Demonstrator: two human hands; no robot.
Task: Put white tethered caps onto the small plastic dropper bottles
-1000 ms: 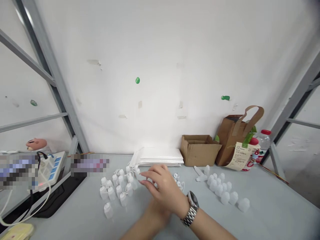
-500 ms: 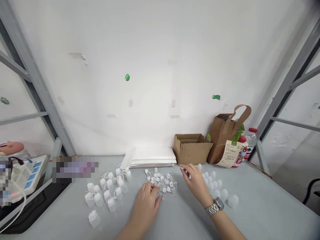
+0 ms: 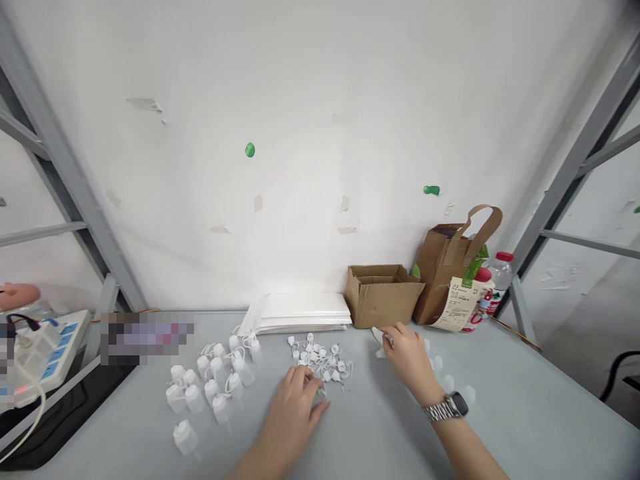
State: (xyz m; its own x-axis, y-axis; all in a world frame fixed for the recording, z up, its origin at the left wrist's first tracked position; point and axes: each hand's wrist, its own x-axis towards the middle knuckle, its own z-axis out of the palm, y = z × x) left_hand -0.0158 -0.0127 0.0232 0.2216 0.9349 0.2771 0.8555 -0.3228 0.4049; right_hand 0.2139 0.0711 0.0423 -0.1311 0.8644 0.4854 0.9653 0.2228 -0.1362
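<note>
Against a white wall (image 3: 300, 100) a grey table (image 3: 380, 433) is set. Small white caps (image 3: 325, 360) are heaped by the left hand (image 3: 295, 403), its fingers and thumb parted; translucent bottles (image 3: 449, 383) are partly covered by the right hand (image 3: 407, 355), whose grip cannot be told. Capped bottles (image 3: 195, 399) are grouped farther left.

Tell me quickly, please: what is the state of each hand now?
Left hand: partly open, at the small white caps.
Right hand: at the translucent bottles; whether open or closed, cannot be told.
</note>
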